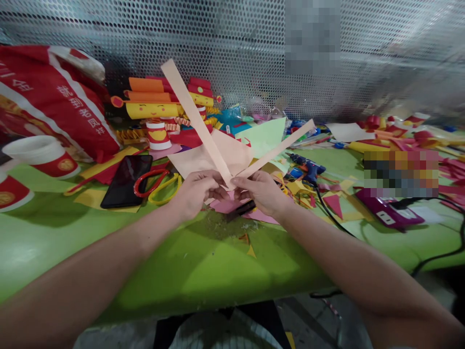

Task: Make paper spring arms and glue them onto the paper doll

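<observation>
Two pale peach paper strips meet at one end between my hands, making a V. The longer paper strip (196, 118) rises to the upper left and the other paper strip (279, 148) to the upper right. My left hand (198, 194) pinches the strips near their meeting point. From the other side, my right hand (261, 191) closes on the same joined ends with thumb and fingers. Behind them lie a peach paper sheet (228, 150) and a light green sheet (267, 135). Pink paper (223, 206) shows below my fingers.
Scissors with red and yellow handles (165, 189) lie by a black phone (127, 179) on the left. A blue glue gun (308, 167) trails a cord on the right, near a purple power strip (390, 208). Paper-cup figures (156, 109) stand behind; paper scraps surround the glue gun.
</observation>
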A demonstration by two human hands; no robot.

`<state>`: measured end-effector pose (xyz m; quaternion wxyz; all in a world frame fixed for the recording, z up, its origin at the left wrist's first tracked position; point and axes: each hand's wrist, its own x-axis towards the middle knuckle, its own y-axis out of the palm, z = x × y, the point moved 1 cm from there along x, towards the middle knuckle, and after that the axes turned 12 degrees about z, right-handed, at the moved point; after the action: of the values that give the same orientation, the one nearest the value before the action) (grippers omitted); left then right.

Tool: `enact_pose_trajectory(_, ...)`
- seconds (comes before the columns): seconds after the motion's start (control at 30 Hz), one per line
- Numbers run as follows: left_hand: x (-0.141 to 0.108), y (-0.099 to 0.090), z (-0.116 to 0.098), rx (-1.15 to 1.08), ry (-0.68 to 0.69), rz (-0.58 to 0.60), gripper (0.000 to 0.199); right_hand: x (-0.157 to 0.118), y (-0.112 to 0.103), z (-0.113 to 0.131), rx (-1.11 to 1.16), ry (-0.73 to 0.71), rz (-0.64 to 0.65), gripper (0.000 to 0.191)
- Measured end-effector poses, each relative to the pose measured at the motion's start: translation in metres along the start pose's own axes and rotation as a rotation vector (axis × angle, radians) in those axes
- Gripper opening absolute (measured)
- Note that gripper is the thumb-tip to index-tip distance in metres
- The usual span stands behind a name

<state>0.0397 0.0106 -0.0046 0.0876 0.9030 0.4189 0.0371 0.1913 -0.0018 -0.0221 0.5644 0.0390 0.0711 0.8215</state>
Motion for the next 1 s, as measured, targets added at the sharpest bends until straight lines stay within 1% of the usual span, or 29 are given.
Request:
enact_pose_trajectory(0.17, 0.0032, -0.0046, 0.0029, -0.141, -0.014, -0.014, 0.010, 0.0007, 0.0001, 0.0002, -0.002, 0.005, -0.024, 0.020)
enact_pose_trajectory(0.27, 0.0043, -0.0052, 0.0044, -0.170, -0.043, -0.027, 0.010, 0.0011, 0.0008, 0.0005, -0.015, 0.004, -0.031, 0.019)
enact_pose_trajectory(0.33, 0.0047, -0.0050, 0.0051, -0.153, -0.085, -0.037, 0.011, 0.0013, 0.0019, 0.0009, -0.029, 0.006, -0.046, 0.019)
enact_pose_trajectory(0.43, 0.0048, -0.0041, 0.0062, -0.103, -0.191, -0.032, 0.012, 0.0020, 0.0040, 0.0011, -0.036, -0.002, -0.054, 0.017)
enact_pose_trajectory(0.5, 0.0045, -0.0037, 0.0068, -0.087, -0.254, -0.013, 0.015, 0.0026, 0.0049, 0.0002, -0.037, -0.003, -0.023, 0.016)
enact_pose_trajectory(0.57, 0.0040, -0.0033, 0.0069, -0.087, -0.285, 0.006, 0.018, 0.0032, 0.0049, -0.0011, -0.050, 0.003, 0.004, 0.017)
enact_pose_trajectory(0.7, 0.0036, -0.0027, 0.0072, -0.073, -0.277, 0.015, 0.018, 0.0030, 0.0046, -0.0010, -0.089, 0.028, -0.021, 0.020)
enact_pose_trajectory(0.8, 0.0044, -0.0023, 0.0086, -0.056, -0.287, -0.023, 0.015, 0.0021, 0.0061, 0.0021, -0.085, 0.017, -0.020, 0.024)
enact_pose_trajectory(0.9, 0.0054, -0.0026, 0.0096, -0.035, -0.300, -0.056, 0.017, 0.0018, 0.0059, 0.0027, -0.072, 0.030, -0.018, 0.028)
enact_pose_trajectory(1.0, 0.0055, -0.0029, 0.0088, -0.009, -0.280, -0.040, 0.018, 0.0029, 0.0023, -0.0018, -0.042, 0.069, 0.007, 0.030)
